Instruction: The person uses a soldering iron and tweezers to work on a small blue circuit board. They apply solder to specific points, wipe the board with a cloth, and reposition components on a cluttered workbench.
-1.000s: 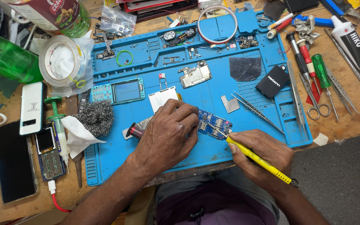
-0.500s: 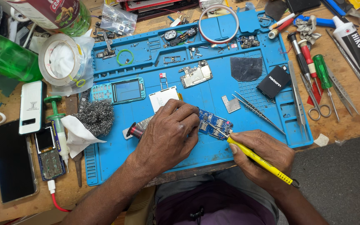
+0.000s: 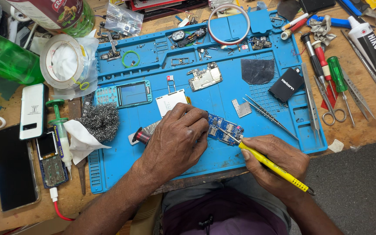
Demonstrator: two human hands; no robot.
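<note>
A blue work mat (image 3: 223,161) is spread over a cluttered wooden bench (image 3: 362,126), and on it, near its front edge, a small blue circuit board (image 3: 225,128) is laid flat. The board's near-left end is pressed down by the fingertips of the left hand (image 3: 175,141), whose fingers are curled over a small spool of wire (image 3: 146,132) tucked beneath the palm. A yellow-handled tool (image 3: 273,167) is gripped like a pen in the closed fingers of the right hand (image 3: 277,163), and its metal tip is set against the board's right part, with tweezers (image 3: 266,115) lying just beyond.
</note>
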